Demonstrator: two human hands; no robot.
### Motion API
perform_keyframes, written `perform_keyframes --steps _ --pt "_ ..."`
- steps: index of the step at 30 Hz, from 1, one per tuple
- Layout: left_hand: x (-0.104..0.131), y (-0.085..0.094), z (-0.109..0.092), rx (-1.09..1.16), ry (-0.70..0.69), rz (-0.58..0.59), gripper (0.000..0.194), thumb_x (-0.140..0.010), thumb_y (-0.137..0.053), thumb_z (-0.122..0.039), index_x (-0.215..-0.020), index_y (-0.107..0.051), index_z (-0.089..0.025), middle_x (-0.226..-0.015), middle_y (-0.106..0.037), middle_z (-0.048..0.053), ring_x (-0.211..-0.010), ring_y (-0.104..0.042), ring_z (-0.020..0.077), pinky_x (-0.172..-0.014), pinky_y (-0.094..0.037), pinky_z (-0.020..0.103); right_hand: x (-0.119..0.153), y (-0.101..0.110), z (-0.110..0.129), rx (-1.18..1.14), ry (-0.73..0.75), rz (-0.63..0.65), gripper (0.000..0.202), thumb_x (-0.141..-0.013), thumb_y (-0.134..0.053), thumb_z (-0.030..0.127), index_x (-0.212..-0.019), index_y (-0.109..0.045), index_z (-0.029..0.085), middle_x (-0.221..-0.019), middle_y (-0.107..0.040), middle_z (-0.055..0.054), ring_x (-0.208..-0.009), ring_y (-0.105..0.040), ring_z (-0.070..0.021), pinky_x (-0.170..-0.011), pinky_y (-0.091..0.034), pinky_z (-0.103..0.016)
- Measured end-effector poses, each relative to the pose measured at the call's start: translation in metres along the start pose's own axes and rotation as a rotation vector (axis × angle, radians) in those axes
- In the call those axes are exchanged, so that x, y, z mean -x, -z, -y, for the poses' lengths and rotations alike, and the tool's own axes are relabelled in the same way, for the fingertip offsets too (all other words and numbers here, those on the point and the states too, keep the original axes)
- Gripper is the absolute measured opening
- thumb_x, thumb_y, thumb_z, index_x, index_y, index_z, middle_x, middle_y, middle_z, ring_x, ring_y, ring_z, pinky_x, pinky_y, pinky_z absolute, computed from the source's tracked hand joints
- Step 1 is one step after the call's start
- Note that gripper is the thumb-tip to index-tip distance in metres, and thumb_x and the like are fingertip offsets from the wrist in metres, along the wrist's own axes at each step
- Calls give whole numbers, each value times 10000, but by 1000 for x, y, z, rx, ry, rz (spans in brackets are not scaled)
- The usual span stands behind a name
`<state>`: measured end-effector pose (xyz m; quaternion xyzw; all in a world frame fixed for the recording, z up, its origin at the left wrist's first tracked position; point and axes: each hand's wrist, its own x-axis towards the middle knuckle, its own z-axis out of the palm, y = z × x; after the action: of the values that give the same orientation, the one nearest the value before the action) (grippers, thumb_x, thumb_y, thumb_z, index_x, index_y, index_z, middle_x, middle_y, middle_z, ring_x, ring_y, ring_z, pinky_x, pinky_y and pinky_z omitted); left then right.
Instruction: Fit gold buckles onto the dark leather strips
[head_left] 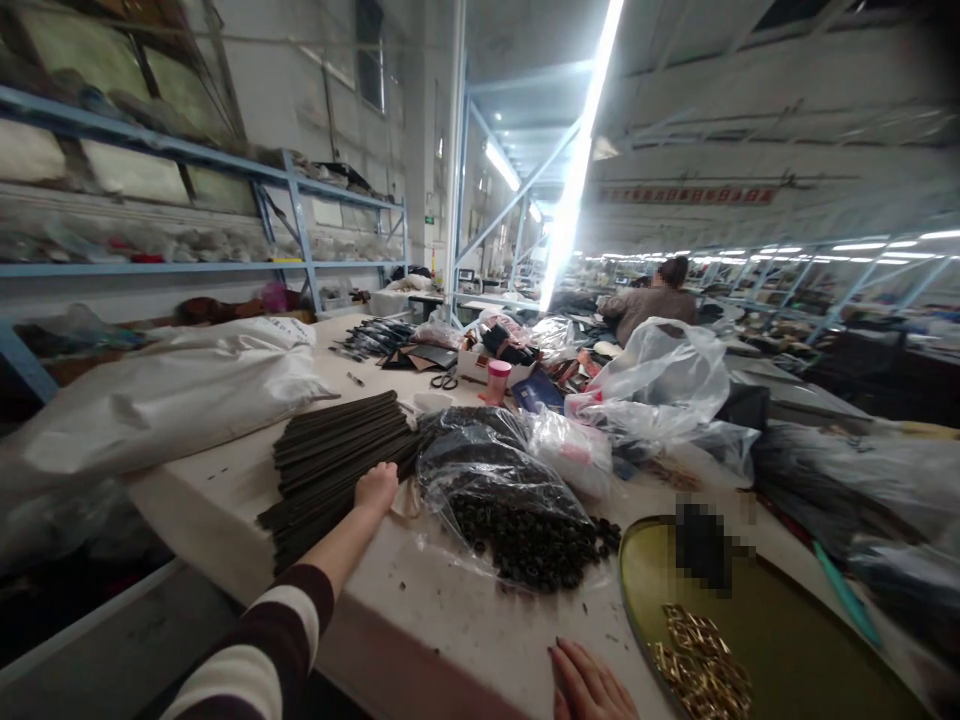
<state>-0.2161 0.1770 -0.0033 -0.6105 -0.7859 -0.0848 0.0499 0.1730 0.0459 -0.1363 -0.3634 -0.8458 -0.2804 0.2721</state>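
My left hand (377,488) is closed at the right side of a stack of long dark strips (330,455); its fingertips are turned away, and what they grip is hard to make out. At the bottom edge, my right hand (589,683) lies palm down on the table (420,600), fingers out, with nothing in it. Between and beyond the hands sits a clear plastic bag (487,470) with many small black pieces (532,545) spilling from its mouth. To the right of my right hand, an olive tray (810,640) holds a pile of gold metal pieces (701,660).
A white sack (180,390) lies at the left. Scissors (444,380), a pink-lidded jar (497,382) and plastic bags (667,375) stand farther back. Blue shelving (300,230) lines the left wall. A person (652,300) is in the background.
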Motion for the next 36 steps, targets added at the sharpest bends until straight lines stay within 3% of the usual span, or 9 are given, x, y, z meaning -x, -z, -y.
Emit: perform_keyframes --steps 4,7,12,14,17,22,24,30,36 --pt "7 21 -15 12 -125 -67 226 -898 -429 -253 -1037 -535 -110 -958 -590 82 -834 -583 187 -736 -481 363 -14 23 7 -195 -209 227 359 -781 -470 273 -1122 -557 204 -1096 -630 -57 -971 -595 -213 -804 -473 -323" --pt "38 34 -38 66 -349 -67 296 -921 -334 -223 -1167 -478 -145 -1039 -573 109 -961 -543 204 -831 -425 332 -27 45 12 -408 -403 309 355 -817 -434 243 -1160 -519 211 -1135 -592 -77 -1048 -535 -227 -887 -419 -377" --pt "140 26 -71 218 -946 66 402 -854 -410 -125 -1227 -464 -262 -991 -601 61 -879 -558 202 -750 -432 299 -50 81 19 -958 -946 78 424 -870 -307 445 -1135 -496 172 -769 -569 -46 -699 -545 -173 -665 -448 -321" --pt "179 18 -76 332 -1002 71 413 -847 -372 -98 -1218 -486 -238 -971 -600 85 -854 -557 212 -728 -437 313 -57 94 20 -1208 -1237 24 450 -889 -229 465 -1082 -508 170 -631 -480 8 -534 -459 -124 -519 -393 -255" --pt "216 12 -86 601 -784 264 357 -856 -390 -173 -1188 -517 -207 -976 -583 98 -865 -543 212 -757 -433 324 -59 107 21 -1326 -1429 98 352 -840 -403 470 -923 -552 162 -527 -375 53 -464 -362 -93 -443 -292 -216" --pt "233 20 -118 1154 -238 1101 294 -836 -454 -357 -1026 -552 -156 -700 -556 8 -512 -479 101 -457 -358 196 -56 109 30 -1463 -1424 208 297 -804 -486 439 -902 -567 171 -513 -361 66 -465 -341 -81 -437 -262 -206" --pt "234 25 -129 1324 -62 1269 227 -804 -504 -339 -930 -538 -152 -642 -533 -22 -444 -432 66 -420 -303 171 -58 107 35 -1619 -1473 213 279 -792 -512 421 -906 -569 172 -517 -373 68 -460 -337 -71 -433 -253 -198" --pt "244 27 -146 1621 183 1386 230 -731 -619 -302 -871 -512 -155 -657 -540 -26 -446 -418 42 -427 -293 157 -58 104 44 -2131 -1790 144 284 -698 -626 341 -912 -560 166 -488 -366 87 -435 -286 -49 -427 -236 -170" --pt "254 23 -153 1666 238 1367 316 -717 -646 -312 -951 -506 -153 -622 -517 -41 -420 -365 36 -404 -242 159 -51 104 44 -2038 -1785 124 306 -740 -566 417 -917 -535 169 -508 -354 84 -441 -288 -62 -434 -253 -186"
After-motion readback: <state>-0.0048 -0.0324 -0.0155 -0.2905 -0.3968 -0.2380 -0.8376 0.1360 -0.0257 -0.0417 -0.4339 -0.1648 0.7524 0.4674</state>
